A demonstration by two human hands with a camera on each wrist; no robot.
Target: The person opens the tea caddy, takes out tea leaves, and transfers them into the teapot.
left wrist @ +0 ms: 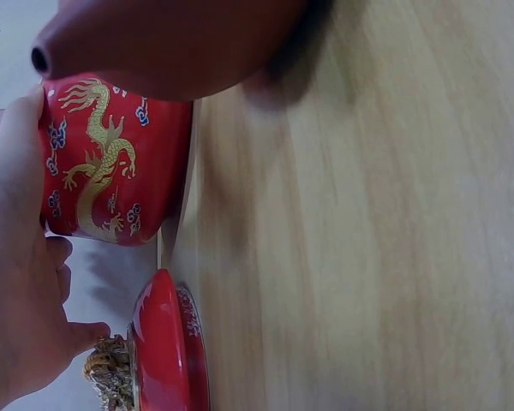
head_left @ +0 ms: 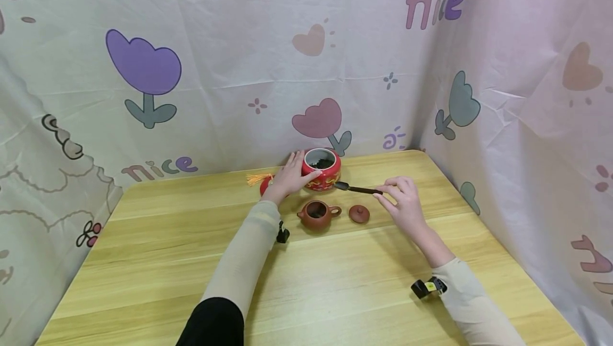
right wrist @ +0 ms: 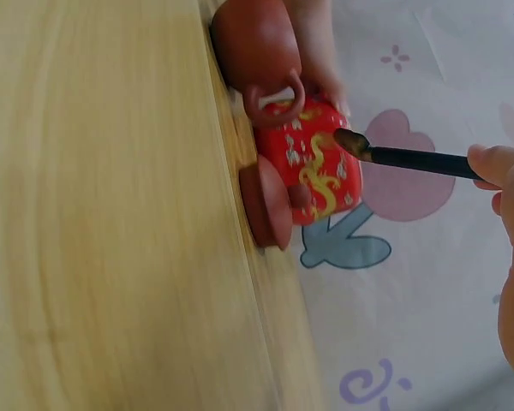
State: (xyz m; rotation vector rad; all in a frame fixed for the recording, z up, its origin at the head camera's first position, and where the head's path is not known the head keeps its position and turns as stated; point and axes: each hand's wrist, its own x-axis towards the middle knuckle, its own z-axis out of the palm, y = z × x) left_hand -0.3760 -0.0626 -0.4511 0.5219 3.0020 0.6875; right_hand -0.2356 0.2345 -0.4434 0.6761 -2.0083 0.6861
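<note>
My left hand (head_left: pixel 290 175) grips the left side of a red tea jar (head_left: pixel 323 181) with a gold dragon. The jar stands upright and uncovered, dark tea leaves (head_left: pixel 322 164) inside. Between thumb and fingers my right hand (head_left: pixel 404 205) pinches the dark handle of a tea scoop (head_left: pixel 361 189). The scoop's tip is in front of the jar, at its right, below the rim. A brown clay teapot (head_left: pixel 316 222), uncovered, sits nearer me, with dark contents visible inside. To its right lies the teapot lid (head_left: pixel 359 214), knob up.
Left of the jar, partly behind my left hand, lies the red jar lid (left wrist: pixel 161 342) with a yellow tassel (head_left: pixel 257 179). A patterned curtain (head_left: pixel 230 69) hangs at the back edge of the wooden table (head_left: pixel 335 293) and along its sides.
</note>
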